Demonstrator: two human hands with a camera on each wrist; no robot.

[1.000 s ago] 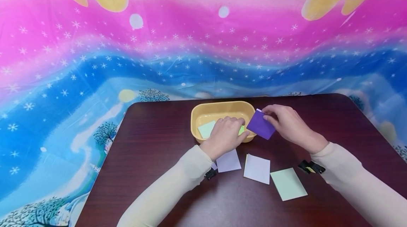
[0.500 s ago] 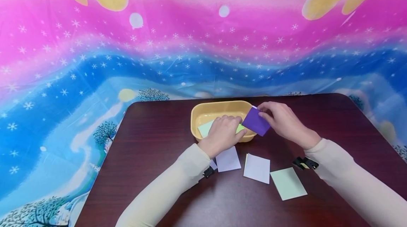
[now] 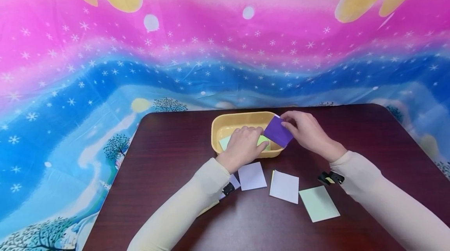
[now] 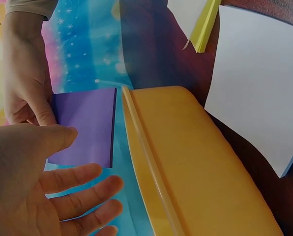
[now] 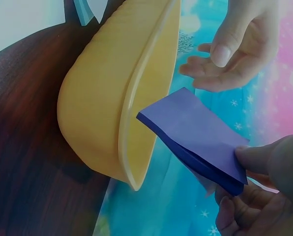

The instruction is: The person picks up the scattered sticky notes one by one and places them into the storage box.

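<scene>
Dark tabletop [image 3: 172, 161] either side of yellow tub [image 3: 228, 123], right grip [image 3: 306, 132] pinching purple pad [image 3: 277, 131], perhaps over rim [image 5: 129, 98], left grip [image 3: 241, 144], fingers apart

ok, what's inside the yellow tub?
The yellow tub shows a pale green note and a bright green note, both only partly visible. The left hand and purple pad hide parts of the interior; what lies beneath them can't be seen.
</scene>
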